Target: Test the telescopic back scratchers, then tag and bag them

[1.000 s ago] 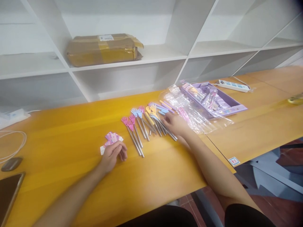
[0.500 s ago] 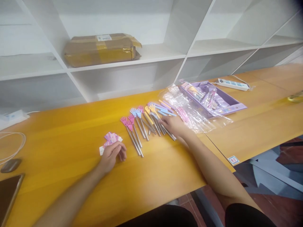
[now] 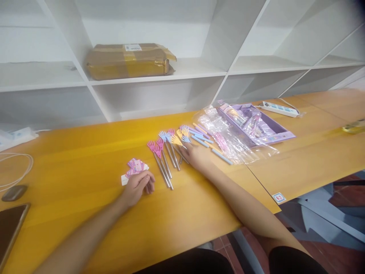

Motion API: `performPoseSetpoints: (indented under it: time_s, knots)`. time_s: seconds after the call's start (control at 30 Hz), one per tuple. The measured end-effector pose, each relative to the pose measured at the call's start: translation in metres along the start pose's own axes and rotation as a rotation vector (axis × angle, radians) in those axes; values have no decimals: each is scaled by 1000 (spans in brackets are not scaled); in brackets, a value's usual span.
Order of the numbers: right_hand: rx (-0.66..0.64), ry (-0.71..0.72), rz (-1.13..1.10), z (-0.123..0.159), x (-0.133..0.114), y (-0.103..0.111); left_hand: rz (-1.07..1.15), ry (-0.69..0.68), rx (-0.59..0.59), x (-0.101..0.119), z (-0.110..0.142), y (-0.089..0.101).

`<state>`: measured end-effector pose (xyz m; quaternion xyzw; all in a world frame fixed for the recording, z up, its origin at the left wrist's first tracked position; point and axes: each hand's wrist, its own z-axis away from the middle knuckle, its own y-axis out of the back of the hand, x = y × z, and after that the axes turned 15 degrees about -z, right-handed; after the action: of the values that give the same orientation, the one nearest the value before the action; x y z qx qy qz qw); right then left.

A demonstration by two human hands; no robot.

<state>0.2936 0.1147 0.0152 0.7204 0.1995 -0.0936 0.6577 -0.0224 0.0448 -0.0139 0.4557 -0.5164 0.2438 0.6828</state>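
My left hand (image 3: 137, 188) rests on the yellow table (image 3: 85, 152) with its fingers curled round the lower edge of a small fan of pink and white cards (image 3: 136, 166). Just right of it lie several telescopic sticks with little plastic hand-shaped heads (image 3: 164, 150) in pink, blue and yellow, with silver metal stems. My right hand (image 3: 196, 156) lies palm down on the stems of the right-hand sticks, fingers stretched out to the left and touching a yellow-headed one (image 3: 176, 140). Loose blue-handled sticks (image 3: 221, 156) lie beside my right wrist.
Crumpled clear plastic bags (image 3: 228, 135) and a purple box (image 3: 281, 134) sit right of the sticks. A white power strip (image 3: 281, 110) lies behind. A taped brown parcel (image 3: 129, 61) is on the white shelf. At far left are a cable (image 3: 17, 171), a grey object (image 3: 13, 192) and a dark screen (image 3: 11, 232).
My right hand has slid left along the sticks, covering their stems; some blue-handled sticks now lie spread out beside my wrist. My left hand has stayed at the cards.
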Motion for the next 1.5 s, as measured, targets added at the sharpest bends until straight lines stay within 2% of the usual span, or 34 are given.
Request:
performPoseSetpoints:
  time_s: [0.27,0.47,0.57,0.67,0.77,0.87,0.93,1.03,1.17,1.27,1.37,1.43,1.5]
  knots:
    - [-27,-106,53,-3,-6,7,-27,-6,-15,1,1,0]
    - [-26,-120,101,-4,-8,5,-41,-7,-26,3,1,-1]
    - [18,-140,119,-6,-5,0,-45,-15,-26,2,1,-1]
    - [154,-133,94,-9,3,1,-40,-23,-26,0,0,-1]
    - [358,-83,-99,-7,9,8,-39,-31,-32,0,0,-1]
    - [463,-27,-531,6,-2,13,26,-29,-17,3,0,-3]
    - [385,-30,-858,22,-19,8,132,-27,-8,8,1,-6]
    - [103,-27,-1186,52,-52,-13,272,-18,-13,14,3,-12]
    - [-248,69,-1349,84,-83,-43,287,28,-49,14,6,-18]
    - [-418,75,-1432,92,-85,-53,252,82,-22,9,8,-17]
    - [-459,39,-1634,89,-76,-53,218,35,-7,6,7,-15]
    - [-364,77,-1689,82,-67,-49,223,-3,-31,7,6,-14]
    - [-191,152,-1612,73,-57,-43,233,0,-42,8,5,-14]
